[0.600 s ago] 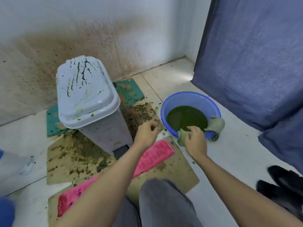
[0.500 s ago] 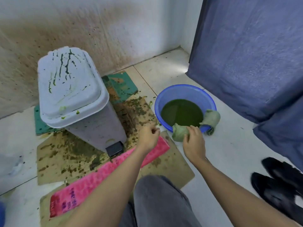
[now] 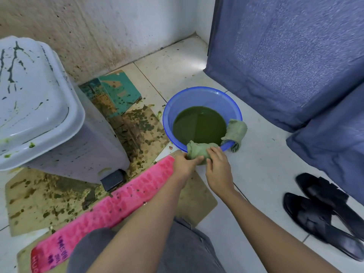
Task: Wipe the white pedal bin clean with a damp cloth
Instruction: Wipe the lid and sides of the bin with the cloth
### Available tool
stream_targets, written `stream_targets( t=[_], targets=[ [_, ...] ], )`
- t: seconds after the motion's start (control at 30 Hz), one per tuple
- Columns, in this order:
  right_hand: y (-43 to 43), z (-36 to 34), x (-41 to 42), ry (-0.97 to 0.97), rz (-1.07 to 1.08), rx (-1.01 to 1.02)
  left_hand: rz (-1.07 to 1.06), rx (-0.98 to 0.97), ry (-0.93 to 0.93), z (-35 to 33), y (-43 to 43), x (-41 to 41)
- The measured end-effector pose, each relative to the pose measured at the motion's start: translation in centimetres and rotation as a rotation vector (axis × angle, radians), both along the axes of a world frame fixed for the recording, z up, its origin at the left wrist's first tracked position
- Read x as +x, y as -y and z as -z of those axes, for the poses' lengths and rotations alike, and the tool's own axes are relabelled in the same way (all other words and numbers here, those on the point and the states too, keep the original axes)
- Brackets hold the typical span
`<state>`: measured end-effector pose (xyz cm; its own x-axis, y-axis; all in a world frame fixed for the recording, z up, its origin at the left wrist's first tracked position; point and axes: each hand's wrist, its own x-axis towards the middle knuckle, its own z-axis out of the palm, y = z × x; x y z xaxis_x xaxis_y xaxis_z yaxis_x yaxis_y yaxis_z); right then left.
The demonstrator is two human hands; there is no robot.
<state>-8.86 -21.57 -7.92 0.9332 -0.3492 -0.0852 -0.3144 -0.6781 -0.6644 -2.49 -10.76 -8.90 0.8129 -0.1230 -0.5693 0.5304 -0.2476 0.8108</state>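
Both of my hands are closed on the same thing: the left hand (image 3: 184, 161) pinches the near-left end of a bunched green cloth (image 3: 197, 151), and the right hand (image 3: 217, 164) has its fingers curled over the cloth's right side. The grip on each side looks firm, with the wad lying right on the near rim of the blue basin (image 3: 202, 93). I judge this to be a wringing or gathering step. A second green rag (image 3: 236, 133) hangs over the basin's right rim, untouched. The water in the basin is dark green and murky.

The white pedal bin (image 3: 59, 134) stands well to the left of my hands, its lid closed, its black pedal (image 3: 113, 179) facing near. Dark green streaks run across the lid (image 3: 29, 95), and green flecks sit on the lid's rim and the bin's side, so as I read it almost all the wiping is left.

For room: the bin's far side stands close to a stained wall (image 3: 98, 26), so that face will be cramped. Soiled cardboard (image 3: 45, 198) and a pink strip (image 3: 118, 200) lie on the floor between me and the bin. A blue curtain (image 3: 285, 56) closes the right side, with black shoes (image 3: 323, 209) on the tiles near right. The path from basin to lid looks open.
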Motion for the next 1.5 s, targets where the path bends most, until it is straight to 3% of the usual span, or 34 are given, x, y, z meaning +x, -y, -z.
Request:
stream_targets(
  t=[0.13, 0.23, 0.43, 0.53, 0.6, 0.73, 0.8, 0.87, 0.97, 1.13, 1.27, 1.33, 1.43, 1.5],
  targets=[
    [0.7, -0.4, 0.3, 0.012, -0.004, 0.019, -0.051, -0.016, -0.043, -0.4, 0.4, 0.3],
    [0.8, -1.1, 1.0, 0.055, 0.076, 0.115, -0.02, -0.089, 0.034, -1.8, 0.5, 1.0],
    [-0.8, -5.2, 2.5, 0.188, 0.249, 0.488, 0.101, -0.154, 0.208, -7.8, -3.6, 2.6],
    [-2.6, -9.3, 4.1, 0.262, 0.265, 0.756, 0.11, -0.282, 0.277, -12.7, -7.7, 3.3],
    [-4.0, -12.4, 5.3, 0.256, 0.196, 0.917, 0.099, -0.379, 0.34, -16.6, -10.4, 3.4],
    [-8.6, -18.5, 7.1, 0.128, -0.17, 1.358, 0.025, -0.52, 0.411, -23.3, -16.1, 2.9],
    [-11.2, -21.1, 7.7, 0.106, -0.29, 1.458, -0.005, -0.563, 0.425, -26.0, -18.7, 2.7],
    [-13.5, -23.0, 8.6, 0.171, -0.301, 1.43, -0.03, -0.559, 0.438, -28.5, -20.9, 2.9],
    [-15.7, -24.8, 10.4, 0.24, -0.268, 1.355, -0.14, -0.374, 0.521, -30.7, -23.9, 3.9],
    [-19.6, -25.6, 13.7, 0.242, -0.292, 1.119, -0.351, -0.171, 0.585, -30.0, -27.9, 6.0],
    [-22.3, -25.8, 15.2, 0.217, -0.294, 0.855, -0.298, -0.022, 0.541, -30.5, -31.0, 8.4],
    [-22.9, -25.9, 16.0, 0.236, -0.295, 0.666, -0.267, 0.144, 0.558, -31.4, -31.7, 9.9],
    [-23.0, -25.0, 16.9, 0.272, -0.265, 0.569, -0.378, 0.618, 0.757, -31.8, -31.6, 11.5],
    [-23.3, -24.1, 17.5, 0.28, -0.251, 0.542, -0.551, 0.668, 0.876, -31.7, -30.7, 11.5]
  ],
)
